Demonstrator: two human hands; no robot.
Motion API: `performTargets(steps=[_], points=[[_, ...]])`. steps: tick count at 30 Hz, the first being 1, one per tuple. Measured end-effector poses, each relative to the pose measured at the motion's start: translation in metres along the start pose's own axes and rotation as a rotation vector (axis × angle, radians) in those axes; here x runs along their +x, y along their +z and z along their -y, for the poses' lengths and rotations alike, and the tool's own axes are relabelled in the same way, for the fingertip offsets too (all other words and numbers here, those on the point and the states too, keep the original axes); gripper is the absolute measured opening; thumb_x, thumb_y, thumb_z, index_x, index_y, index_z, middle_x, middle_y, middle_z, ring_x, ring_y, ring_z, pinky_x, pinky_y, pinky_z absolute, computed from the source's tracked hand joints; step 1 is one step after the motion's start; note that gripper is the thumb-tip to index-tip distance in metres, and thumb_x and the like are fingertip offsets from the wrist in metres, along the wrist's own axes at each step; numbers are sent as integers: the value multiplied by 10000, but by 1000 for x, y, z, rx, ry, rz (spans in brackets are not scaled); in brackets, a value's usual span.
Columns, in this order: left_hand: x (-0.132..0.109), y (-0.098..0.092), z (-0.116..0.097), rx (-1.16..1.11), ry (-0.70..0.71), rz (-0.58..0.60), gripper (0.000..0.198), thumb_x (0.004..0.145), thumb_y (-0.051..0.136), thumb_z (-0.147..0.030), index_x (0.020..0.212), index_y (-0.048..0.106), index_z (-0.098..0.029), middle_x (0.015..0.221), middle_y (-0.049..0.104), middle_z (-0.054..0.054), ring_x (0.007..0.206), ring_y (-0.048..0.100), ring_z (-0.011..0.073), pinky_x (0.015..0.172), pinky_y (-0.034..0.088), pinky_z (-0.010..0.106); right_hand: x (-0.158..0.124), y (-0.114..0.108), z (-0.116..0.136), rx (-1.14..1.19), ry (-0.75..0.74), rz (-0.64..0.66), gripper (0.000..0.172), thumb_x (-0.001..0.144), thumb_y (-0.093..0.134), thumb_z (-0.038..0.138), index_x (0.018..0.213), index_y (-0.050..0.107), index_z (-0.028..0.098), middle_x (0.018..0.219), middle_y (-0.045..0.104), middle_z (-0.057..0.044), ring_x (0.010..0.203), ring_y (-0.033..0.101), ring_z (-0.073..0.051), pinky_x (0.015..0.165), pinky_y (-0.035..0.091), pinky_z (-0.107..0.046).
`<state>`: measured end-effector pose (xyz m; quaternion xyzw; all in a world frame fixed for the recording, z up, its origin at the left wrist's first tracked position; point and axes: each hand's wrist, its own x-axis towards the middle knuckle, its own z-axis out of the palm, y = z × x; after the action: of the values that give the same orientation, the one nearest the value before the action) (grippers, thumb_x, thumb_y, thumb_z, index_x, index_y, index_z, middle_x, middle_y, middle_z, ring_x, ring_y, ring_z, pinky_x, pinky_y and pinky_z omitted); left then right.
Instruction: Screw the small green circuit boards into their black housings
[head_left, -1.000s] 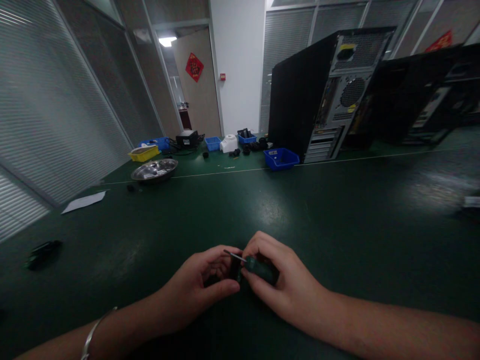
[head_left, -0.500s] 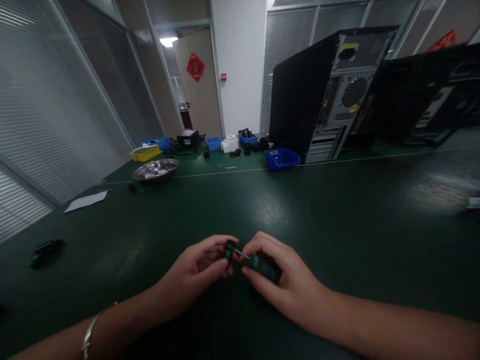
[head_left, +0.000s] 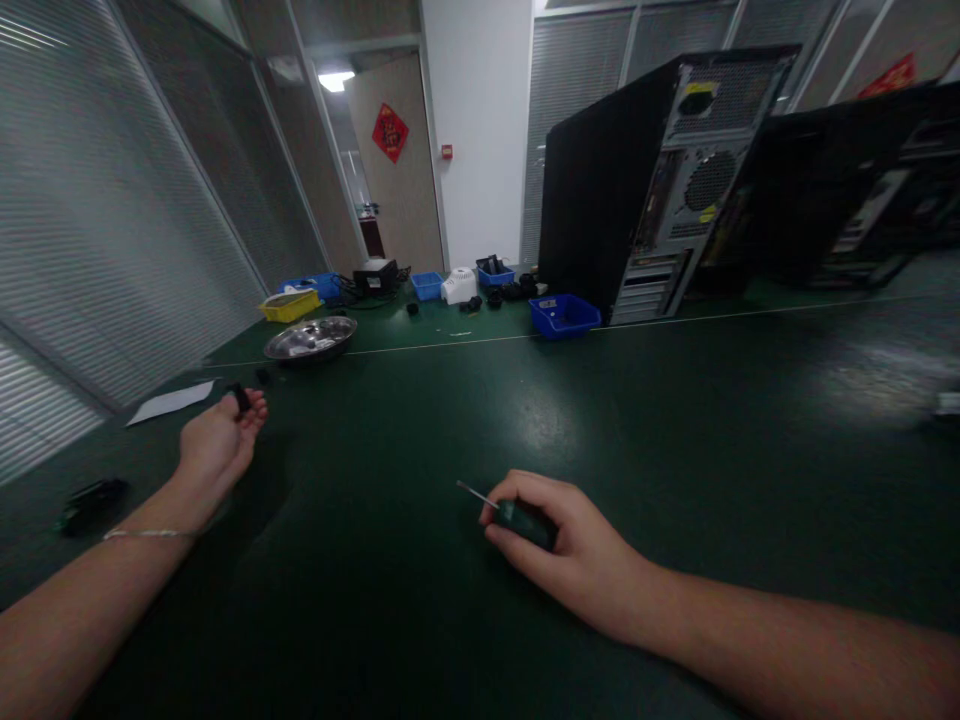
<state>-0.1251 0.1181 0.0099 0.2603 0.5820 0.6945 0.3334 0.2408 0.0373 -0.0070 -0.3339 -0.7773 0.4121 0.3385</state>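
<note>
My left hand is stretched out to the left, closed on a small black part whose kind I cannot make out. It hovers near the white paper and a small black piece lying on the green table. A screwdriver with a dark green handle and thin metal shaft is gripped in my right hand at the table's middle, its tip pointing left and touching nothing. Left of my left forearm lies a dark object with green bits, too dim to name.
A metal bowl with small pieces in it stands beyond my left hand. Behind are a yellow bin, a blue bin, a white device and black parts. A black computer tower stands at the back right.
My left hand has moved from beside the screwdriver tip far to the left and forward, carrying a small dark part away. My right hand keeps the screwdriver in nearly the same spot.
</note>
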Motion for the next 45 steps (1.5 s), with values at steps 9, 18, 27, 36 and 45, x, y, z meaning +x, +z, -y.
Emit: performTargets(steps=[9, 18, 27, 36, 45], points=[[27, -11, 8, 5, 6, -93, 315, 927, 589, -290, 1211, 575, -154, 1220, 604, 99, 1019, 631, 256, 842, 543, 443, 0, 0, -2, 35, 19, 19, 103, 876, 608, 134, 951, 677, 126, 885, 670, -53, 830, 634, -187, 750, 494, -293], [-6, 16, 12, 66, 0, 178, 197, 965, 507, -215, 1101, 612, -118, 1002, 645, 66, 828, 637, 173, 724, 545, 327, 0, 0, -2, 51, 39, 15, 101, 871, 611, 150, 948, 674, 133, 845, 658, -39, 774, 617, -178, 702, 490, -286], [-126, 54, 19, 330, -110, 924, 275, 939, 546, -275, 1166, 675, -190, 805, 649, 40, 740, 565, 159, 682, 454, 276, 1, 0, -1, 80, 51, 15, 179, 880, 611, 198, 1048, 639, 142, 933, 658, -62, 849, 616, -205, 737, 491, -315], [-146, 47, 13, 370, -116, 1139, 340, 896, 611, -357, 1219, 642, -255, 853, 597, 9, 757, 511, 147, 697, 411, 271, 1, -2, -1, 111, -86, -28, 341, 942, 537, 152, 1263, 593, 250, 1163, 666, -47, 1081, 615, -195, 947, 471, -339], [-148, 50, 11, 422, -74, 1161, 323, 911, 569, -351, 1177, 655, -189, 779, 589, 13, 705, 502, 150, 654, 409, 274, -3, -1, -6, -46, -141, -44, 373, 927, 562, 161, 1279, 615, 273, 1079, 708, -48, 962, 638, -199, 808, 504, -307]])
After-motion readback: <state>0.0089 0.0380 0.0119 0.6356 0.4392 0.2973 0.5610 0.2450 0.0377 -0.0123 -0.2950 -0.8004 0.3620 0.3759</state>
